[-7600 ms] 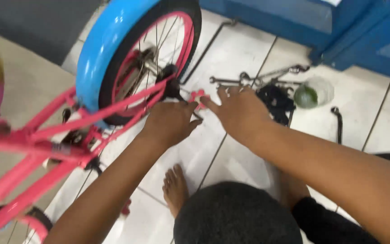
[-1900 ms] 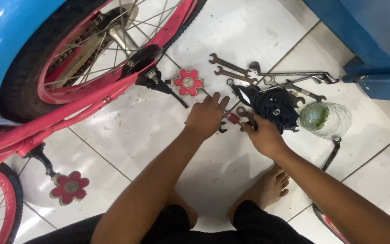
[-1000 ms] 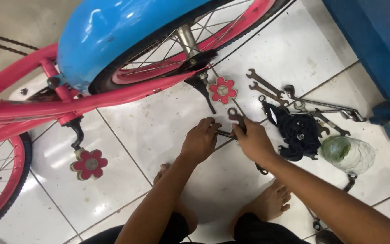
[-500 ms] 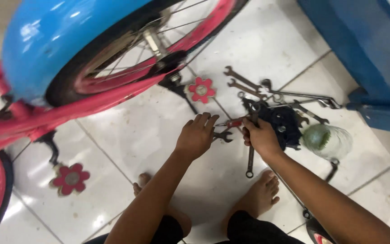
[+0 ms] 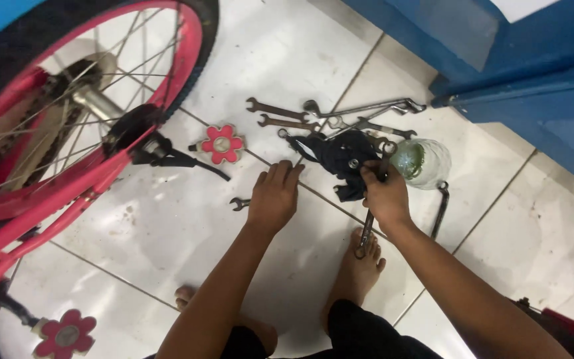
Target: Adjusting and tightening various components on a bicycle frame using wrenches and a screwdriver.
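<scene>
Makeshift bicycle repair spot on white tiled floor [image 5: 187, 239]: pink bike wheel [image 5: 68, 113] raised, spanners [image 5: 287, 116] spread loose beside dark rag [image 5: 340, 156], blue cabinet [image 5: 519, 73] seen behind; work done barefoot, likely at home

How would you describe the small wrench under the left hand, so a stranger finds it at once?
Start at the pink wheel, then go to the flower-shaped wheel on the white tiles. Just below lies a small wrench, partly under the left hand. It lies alone, apart from the wrench pile.
</scene>
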